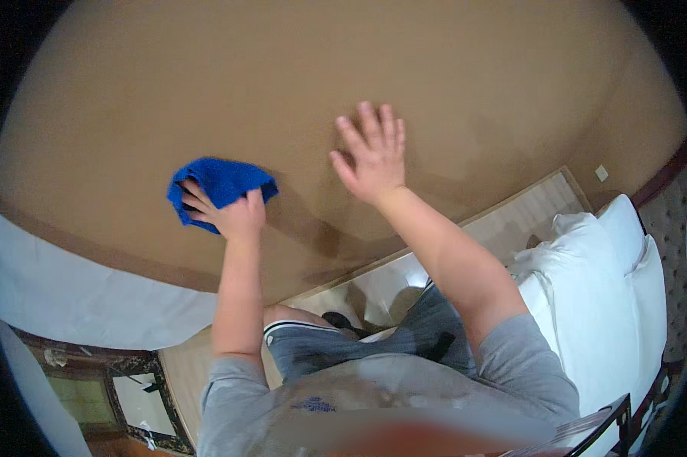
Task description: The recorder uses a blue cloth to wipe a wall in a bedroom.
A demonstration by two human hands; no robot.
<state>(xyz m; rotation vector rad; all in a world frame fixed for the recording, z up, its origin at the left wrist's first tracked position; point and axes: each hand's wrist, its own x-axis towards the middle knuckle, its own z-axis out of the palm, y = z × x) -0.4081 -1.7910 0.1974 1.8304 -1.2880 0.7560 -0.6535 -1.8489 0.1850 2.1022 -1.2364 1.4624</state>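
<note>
A bright blue cloth (229, 177) lies bunched against the tan wall (282, 76), left of the middle. My left hand (240, 219) presses it there, its fingers partly tucked into the folds and the thumb at the cloth's right side. To the right and a little higher, my right hand (374, 156) rests palm-down on the bare wall. Its fingers are stretched out and hold nothing. Both arms reach forward from my body.
A bed with white bedding (587, 305) and a tufted headboard (672, 236) stands at the right. White fabric (92, 282) hangs along the left. Behind it is a dark ornate frame (168, 404). A small white wall plate (602, 174) sits near the corner, above the pale floor (503, 228).
</note>
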